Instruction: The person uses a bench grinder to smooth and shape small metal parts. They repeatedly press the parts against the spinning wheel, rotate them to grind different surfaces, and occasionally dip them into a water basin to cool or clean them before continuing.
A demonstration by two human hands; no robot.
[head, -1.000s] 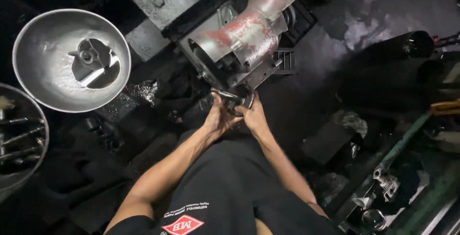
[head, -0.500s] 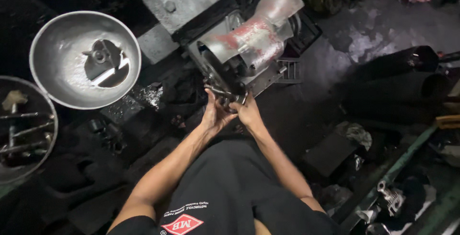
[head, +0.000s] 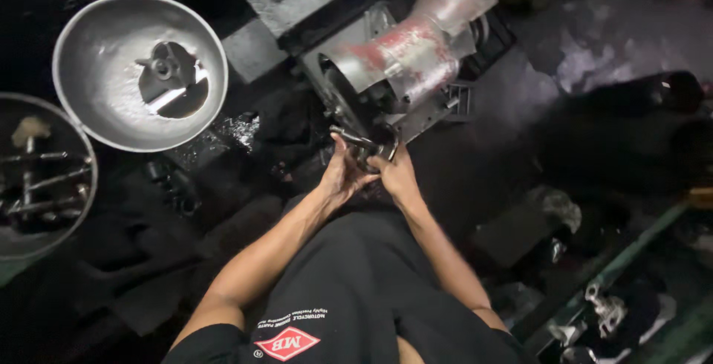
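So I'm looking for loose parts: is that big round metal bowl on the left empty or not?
Not empty. The metal bowl sits mouth up, with a small metal part lying inside it near the middle.

Person seen from above: black short-sleeved shirt [head: 356, 275], with a red diamond-shaped emblem edged in white and small lines of white print near the collar. Both forearms bare below the sleeves. Left hand [head: 343, 174] and right hand [head: 401, 177] bare, ungloved.
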